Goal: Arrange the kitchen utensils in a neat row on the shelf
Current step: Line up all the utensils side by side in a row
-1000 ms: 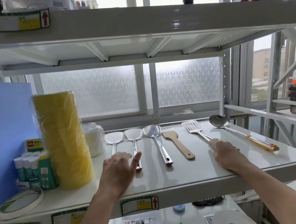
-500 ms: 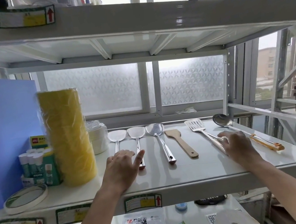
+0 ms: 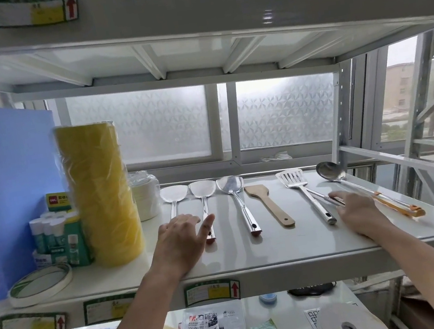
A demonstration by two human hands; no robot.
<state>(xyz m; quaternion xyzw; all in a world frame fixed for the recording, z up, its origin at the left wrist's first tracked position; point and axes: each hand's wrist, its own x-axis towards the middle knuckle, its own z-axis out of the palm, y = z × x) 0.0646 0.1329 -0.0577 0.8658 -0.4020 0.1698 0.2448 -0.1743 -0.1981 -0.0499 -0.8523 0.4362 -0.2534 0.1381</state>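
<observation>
white metal shelf (image 3: 293, 248) carries the row. nearest, at its front edge, the left hand (image 3: 180, 240) lies flat, fingers spread over the handle of the leftmost steel spatula (image 3: 173, 194), clasping nothing. the right hand (image 3: 357, 209) rests relaxed, fingertips on a thin metal rod (image 3: 319, 196) beside the slotted steel turner (image 3: 294, 178); what that rod belongs to i cannot tell. just right of that hand lies the steel ladle with an orange handle end (image 3: 329, 171). its long axis slants from the orange tip at front right to the bowl at rear left. the second steel spatula (image 3: 203, 190) and third steel spatula (image 3: 240, 206) point nearly straight back. the pale wooden spatula (image 3: 268, 204) leans a little too. the right hand is much the nearer, so swinging the orange end leftward looks like its job.
</observation>
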